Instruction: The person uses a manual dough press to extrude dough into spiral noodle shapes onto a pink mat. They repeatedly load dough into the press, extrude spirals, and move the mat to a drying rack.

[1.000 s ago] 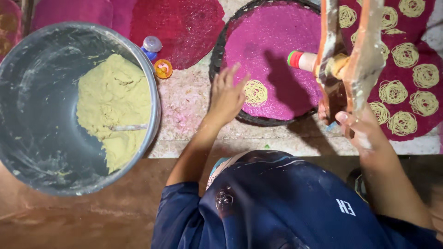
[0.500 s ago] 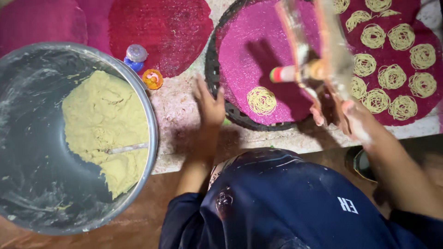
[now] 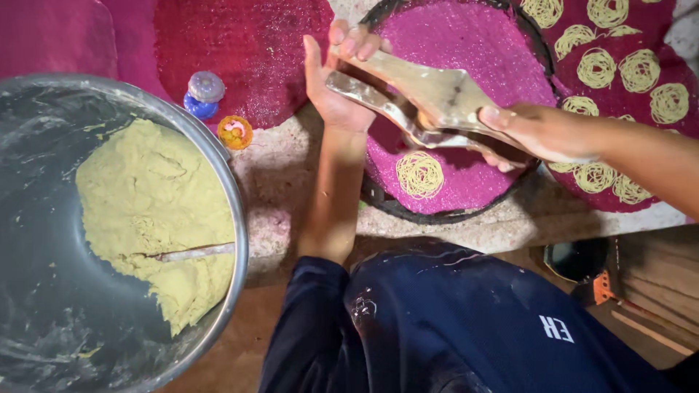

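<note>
A two-handled wooden and metal dough press [image 3: 429, 102] is held across a round magenta mat [image 3: 466, 109]. My left hand [image 3: 336, 73] grips the ends of its handles at the left. My right hand [image 3: 535, 135] holds the other end at the right. One coil of thin yellow dough strands [image 3: 420, 175] lies on the magenta mat just below the press. A dark red mat [image 3: 619, 80] at the right carries several more coils.
A large metal bowl [image 3: 237, 218] at the left holds a mass of yellow-green dough [image 3: 153, 211] with a spoon handle [image 3: 193, 252] stuck in it. A small blue-capped bottle [image 3: 204, 93] and an orange lid [image 3: 235, 132] sit beside a red mat [image 3: 247, 51].
The press has swung from upright at the right to lying across the magenta mat. My left hand left the mat's edge and took hold of the handle ends.
</note>
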